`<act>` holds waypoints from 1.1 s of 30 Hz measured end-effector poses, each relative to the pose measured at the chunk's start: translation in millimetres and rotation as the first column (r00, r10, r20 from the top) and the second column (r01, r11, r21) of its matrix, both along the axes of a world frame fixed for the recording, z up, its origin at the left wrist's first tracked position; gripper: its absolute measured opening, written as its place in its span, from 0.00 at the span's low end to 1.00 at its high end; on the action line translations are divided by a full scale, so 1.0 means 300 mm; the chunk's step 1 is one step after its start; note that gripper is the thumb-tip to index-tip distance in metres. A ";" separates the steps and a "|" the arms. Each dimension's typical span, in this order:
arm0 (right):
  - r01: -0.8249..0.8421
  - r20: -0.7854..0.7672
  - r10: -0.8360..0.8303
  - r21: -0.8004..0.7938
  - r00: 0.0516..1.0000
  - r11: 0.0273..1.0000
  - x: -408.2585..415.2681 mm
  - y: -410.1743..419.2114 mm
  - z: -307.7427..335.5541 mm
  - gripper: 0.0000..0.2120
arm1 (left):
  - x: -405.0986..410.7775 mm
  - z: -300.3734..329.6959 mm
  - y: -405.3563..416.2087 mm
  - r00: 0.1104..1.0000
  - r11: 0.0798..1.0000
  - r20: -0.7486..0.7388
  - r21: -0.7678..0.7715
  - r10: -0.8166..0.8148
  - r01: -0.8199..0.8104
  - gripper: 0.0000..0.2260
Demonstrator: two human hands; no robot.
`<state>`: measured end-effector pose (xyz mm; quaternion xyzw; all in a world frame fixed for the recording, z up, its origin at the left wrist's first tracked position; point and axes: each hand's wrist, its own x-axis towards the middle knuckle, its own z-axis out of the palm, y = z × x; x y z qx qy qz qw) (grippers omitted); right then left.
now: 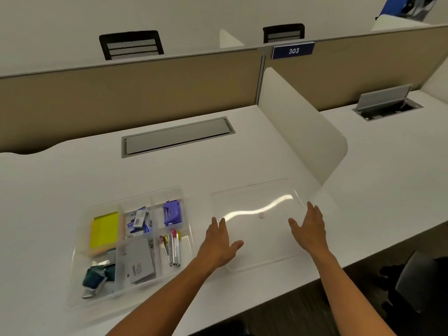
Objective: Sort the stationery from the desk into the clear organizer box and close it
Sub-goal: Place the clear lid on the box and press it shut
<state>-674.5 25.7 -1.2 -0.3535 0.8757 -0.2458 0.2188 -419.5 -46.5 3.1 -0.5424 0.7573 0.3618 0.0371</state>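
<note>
We're over the white counter [72,170], and the clear lid [259,221] lies flat at lower centre-right of the frame, long axis running left to right, just right of the clear organizer box [186,214] at lower left. Our hands bracket it: left hand [218,243] flat on its near-left corner, right hand [309,229] at its right edge, both with fingers straight, gripping nothing yet. The left hand is nearer the box. Inside, everything looks sorted: yellow sticky notes [104,230], grey case [140,263], purple punch [172,212], pens [172,247], teal clips [95,277]. Lid goes leftward next, we reckon
</note>
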 end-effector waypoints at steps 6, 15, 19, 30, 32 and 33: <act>0.005 -0.030 -0.003 0.078 1.000 0.997 -0.069 0.012 -0.049 0.38 | -0.065 -0.007 0.026 0.993 0.995 -0.057 0.032 0.099 -0.098 0.39; 0.040 0.089 -0.038 -0.027 0.995 0.999 -0.109 0.013 -0.051 0.30 | -0.062 0.020 0.013 0.952 0.979 -0.229 0.016 0.203 -0.205 0.31; 0.179 0.357 -0.127 -0.116 0.925 0.977 -0.136 0.004 -0.015 0.29 | -0.027 0.054 -0.005 0.920 0.965 -0.303 0.005 0.250 -0.260 0.24; 0.343 0.580 -0.085 -0.352 0.810 0.871 -0.117 -0.067 0.132 0.11 | 0.082 0.226 -0.113 0.705 0.868 -0.596 -0.029 0.384 -0.496 0.28; 0.352 0.624 -0.018 -0.416 0.781 0.838 -0.094 -0.095 0.176 0.08 | 0.110 0.265 -0.142 0.637 0.842 -0.661 -0.013 0.397 -0.539 0.24; 0.352 0.636 0.019 -0.452 0.772 0.820 -0.079 -0.110 0.199 0.07 | 0.124 0.284 -0.156 0.611 0.828 -0.689 -0.028 0.390 -0.561 0.22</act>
